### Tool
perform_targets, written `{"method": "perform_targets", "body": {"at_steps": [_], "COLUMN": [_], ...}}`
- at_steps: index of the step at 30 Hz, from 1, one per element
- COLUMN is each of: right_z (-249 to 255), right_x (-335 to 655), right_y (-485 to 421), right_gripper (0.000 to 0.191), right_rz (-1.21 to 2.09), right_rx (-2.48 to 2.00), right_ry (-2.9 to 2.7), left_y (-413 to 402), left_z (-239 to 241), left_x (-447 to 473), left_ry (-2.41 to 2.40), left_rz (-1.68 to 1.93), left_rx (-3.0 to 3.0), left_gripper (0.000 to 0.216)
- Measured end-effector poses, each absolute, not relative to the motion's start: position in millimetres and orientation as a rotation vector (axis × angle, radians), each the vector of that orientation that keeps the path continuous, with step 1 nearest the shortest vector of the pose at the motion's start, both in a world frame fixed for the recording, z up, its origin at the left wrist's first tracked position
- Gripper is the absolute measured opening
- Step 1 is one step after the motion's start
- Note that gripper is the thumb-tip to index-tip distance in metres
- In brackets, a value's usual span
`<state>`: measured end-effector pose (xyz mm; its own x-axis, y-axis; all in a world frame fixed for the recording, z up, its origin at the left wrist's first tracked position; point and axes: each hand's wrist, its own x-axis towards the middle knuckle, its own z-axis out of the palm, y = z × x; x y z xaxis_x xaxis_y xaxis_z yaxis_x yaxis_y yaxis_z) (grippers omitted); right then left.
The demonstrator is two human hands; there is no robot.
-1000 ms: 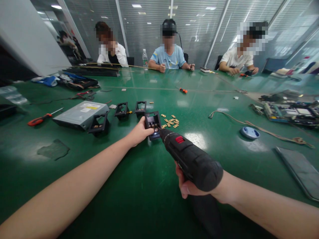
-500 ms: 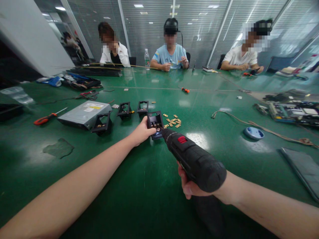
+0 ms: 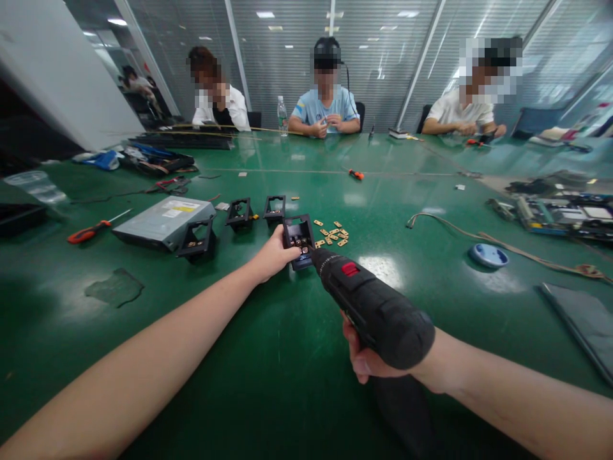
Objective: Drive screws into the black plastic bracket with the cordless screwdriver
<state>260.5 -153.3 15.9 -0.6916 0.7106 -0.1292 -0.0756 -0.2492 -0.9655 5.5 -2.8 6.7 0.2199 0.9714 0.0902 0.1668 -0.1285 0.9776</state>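
My left hand (image 3: 272, 257) grips the left side of a small black plastic frame (image 3: 297, 239) that stands on the green table (image 3: 268, 358). My right hand (image 3: 366, 361) is wrapped round the grip of a black electric screwdriver (image 3: 376, 310) with a red switch. The tool's tip points into the frame, where small brass parts show. Several loose brass contacts (image 3: 331, 234) lie just right of the frame.
Three more black frames (image 3: 239, 214) and a grey metal drive (image 3: 165, 222) sit to the left, with a red-handled screwdriver (image 3: 90, 229) beyond. A blue disc (image 3: 487, 255), a cable and circuit boards (image 3: 560, 214) lie right. Three people sit at the far edge.
The view shifted slightly. Both hands, the frame and the tool stay in the same pose. The person in blue across the table moved their hands together.
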Motion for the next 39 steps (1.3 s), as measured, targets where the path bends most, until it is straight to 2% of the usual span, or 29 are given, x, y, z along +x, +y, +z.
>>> {"method": "perform_targets", "body": {"at_steps": [6, 12, 17, 29, 39], "right_z": [7, 23, 46, 63, 61], "right_x": [256, 252, 249, 245, 241], "right_y": [-152, -154, -159, -159, -159], "right_gripper": [0.033, 0.04, 0.023, 0.023, 0.032], "right_rz": [2.002, 2.039, 2.08, 2.103, 2.103], "right_rx": [-0.714, -0.804, -0.817, -0.768, -0.832], "right_ry": [-1.502, -1.474, -1.386, -1.281, -1.273], "left_y": [-3, -6, -10, -6, -8], "left_z": [7, 10, 15, 11, 11], "left_x": [5, 5, 6, 1, 1], "left_ry": [1.115, 1.137, 1.179, 1.187, 1.209], "left_rz": [1.029, 1.009, 1.013, 1.001, 0.993], "left_rx": [1.493, 1.507, 1.517, 1.522, 1.539], "left_gripper": [0.062, 0.059, 0.058, 0.055, 0.053]}}
